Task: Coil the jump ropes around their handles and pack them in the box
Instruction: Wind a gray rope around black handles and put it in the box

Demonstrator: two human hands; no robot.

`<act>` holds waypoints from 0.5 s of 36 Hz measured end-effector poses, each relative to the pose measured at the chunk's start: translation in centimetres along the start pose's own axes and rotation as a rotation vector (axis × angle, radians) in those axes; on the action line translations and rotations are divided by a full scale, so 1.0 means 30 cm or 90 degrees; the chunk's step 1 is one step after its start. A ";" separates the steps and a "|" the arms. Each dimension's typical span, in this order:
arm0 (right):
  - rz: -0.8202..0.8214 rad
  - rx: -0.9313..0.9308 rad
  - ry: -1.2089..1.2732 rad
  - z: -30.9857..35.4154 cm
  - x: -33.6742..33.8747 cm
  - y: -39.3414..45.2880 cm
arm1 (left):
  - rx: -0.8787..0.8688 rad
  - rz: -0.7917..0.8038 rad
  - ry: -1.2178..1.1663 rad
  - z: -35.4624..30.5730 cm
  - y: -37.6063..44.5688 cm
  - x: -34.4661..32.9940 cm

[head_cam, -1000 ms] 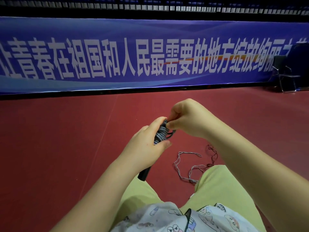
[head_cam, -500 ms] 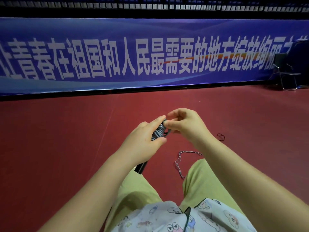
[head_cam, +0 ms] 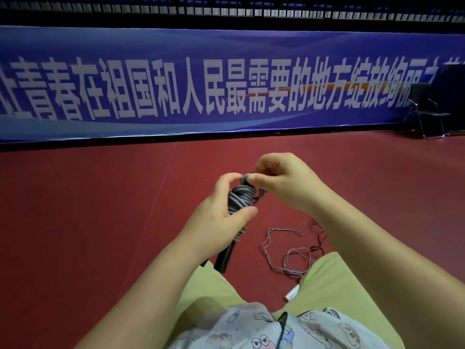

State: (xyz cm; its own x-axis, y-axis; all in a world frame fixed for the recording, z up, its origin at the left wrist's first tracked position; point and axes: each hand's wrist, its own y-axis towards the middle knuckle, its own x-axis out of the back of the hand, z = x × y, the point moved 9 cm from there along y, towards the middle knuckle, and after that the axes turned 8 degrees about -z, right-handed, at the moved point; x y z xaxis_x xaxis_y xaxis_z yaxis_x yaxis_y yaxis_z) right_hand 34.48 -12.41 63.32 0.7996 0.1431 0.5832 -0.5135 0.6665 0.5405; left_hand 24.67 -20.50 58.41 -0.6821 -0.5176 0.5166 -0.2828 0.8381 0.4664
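A grey jump rope [head_cam: 242,199] is wound in a thick coil around its black handles [head_cam: 225,258]. My left hand [head_cam: 218,220] grips the handles and coil from the left, with the handle ends sticking out below it. My right hand [head_cam: 281,182] pinches the last loop of rope at the top of the coil. On the red floor in front of my knees lies a second, thin rope [head_cam: 284,250] in loose tangles, with one white handle [head_cam: 292,293] beside my right leg. No box is in view.
I sit on a red sports floor [head_cam: 100,222] with my legs in yellow-green trousers [head_cam: 334,293] stretched forward. A long blue banner [head_cam: 201,81] runs along the far wall. A folding chair [head_cam: 427,114] stands at the far right.
My hands have risen slightly with the coil. The right hand has brought the rope end over the top of the coil and now pinches it there. More of the thin rope shows on the floor.
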 end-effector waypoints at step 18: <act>-0.053 -0.008 0.163 0.014 0.046 -0.058 | -0.091 0.045 0.066 -0.082 0.015 0.050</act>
State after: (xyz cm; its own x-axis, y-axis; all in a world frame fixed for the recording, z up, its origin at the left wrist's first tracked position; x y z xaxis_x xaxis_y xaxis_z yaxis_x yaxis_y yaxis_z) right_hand 36.33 -13.68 63.44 0.8924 0.2668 0.3639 -0.4401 0.6925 0.5716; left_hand 25.17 -21.32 61.14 -0.6223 -0.4788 0.6192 -0.1329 0.8442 0.5192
